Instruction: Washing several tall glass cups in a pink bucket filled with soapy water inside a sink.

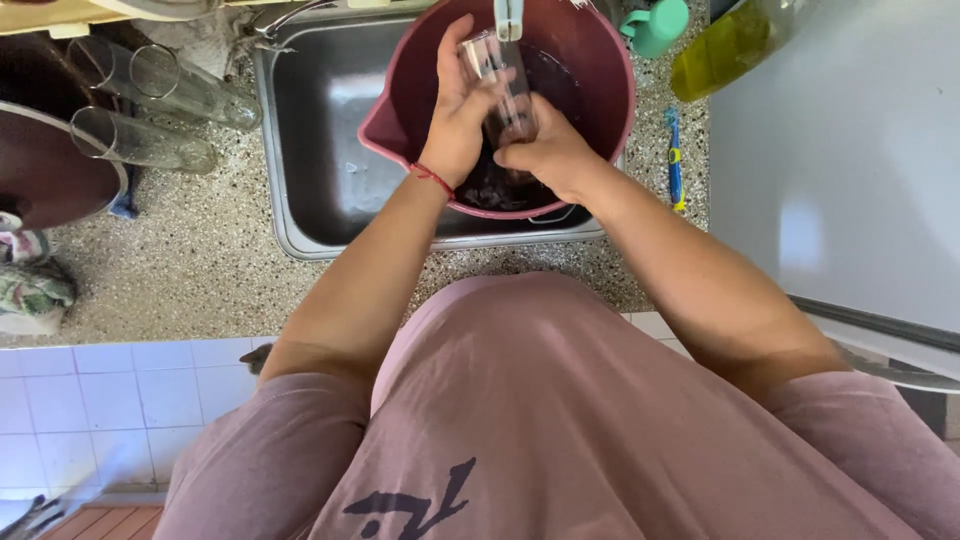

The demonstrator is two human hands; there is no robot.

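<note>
Over the maroon bucket [400, 110] in the sink [310, 130], at twelve o'clock on the speckled surface [200, 260], the left hand [455, 110] wraps the clear glass [500, 85] while the right hand [545, 150] pinches its base, best kept low and firmly gripped.

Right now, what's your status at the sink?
Left hand and right hand grip clear drinking glass. Glass over maroon plastic bucket in steel sink. Nothing blocking.

Clear smooth drinking glass [497, 85]; maroon matt plastic bucket [400, 95]; brushed stainless-steel sink basin [310, 150]; speckled polished stone countertop [200, 270]; glossy white ceramic wall tiles [110, 400].
</note>
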